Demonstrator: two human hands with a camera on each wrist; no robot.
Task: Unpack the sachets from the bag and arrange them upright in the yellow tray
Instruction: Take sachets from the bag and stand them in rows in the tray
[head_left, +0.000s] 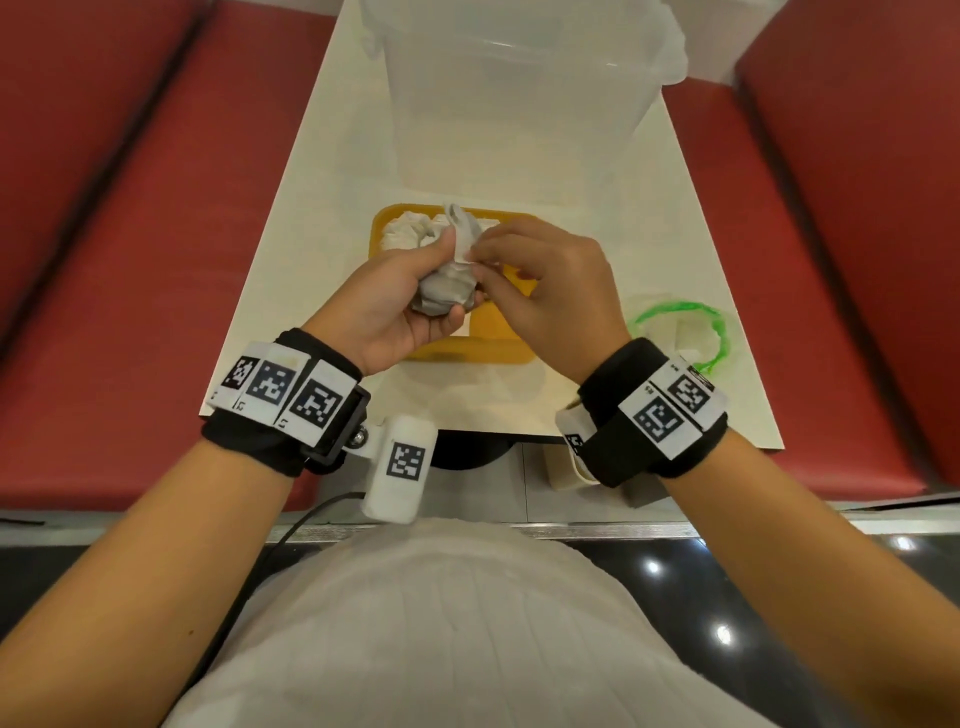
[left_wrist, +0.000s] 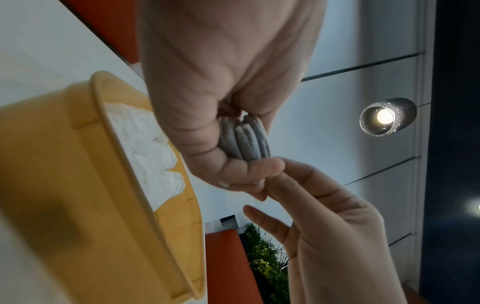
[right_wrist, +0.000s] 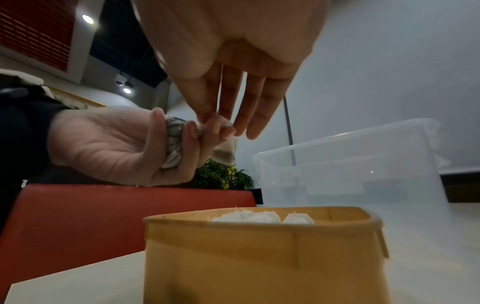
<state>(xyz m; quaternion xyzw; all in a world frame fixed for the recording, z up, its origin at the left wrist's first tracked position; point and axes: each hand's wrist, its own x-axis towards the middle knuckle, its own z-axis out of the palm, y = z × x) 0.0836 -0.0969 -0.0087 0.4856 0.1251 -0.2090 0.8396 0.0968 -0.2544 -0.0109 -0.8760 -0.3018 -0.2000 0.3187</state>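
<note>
Both hands hold sachets above the yellow tray's near rim: left hand (head_left: 387, 306) clutches the sachets (head_left: 447, 291), right hand (head_left: 545, 291) pinches one, yellow tray (head_left: 475, 351).

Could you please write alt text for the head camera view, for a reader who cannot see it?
Above a yellow tray that is partly filled with white sachets, the left hand grips a bunch of sachets while the right hand pinches one at its top. A clear plastic tub stands behind.

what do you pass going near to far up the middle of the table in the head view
Yellow tray near rim → left hand gripping a bunch of sachets, right hand pinching one → white sachets in the tray → clear plastic container.
</note>
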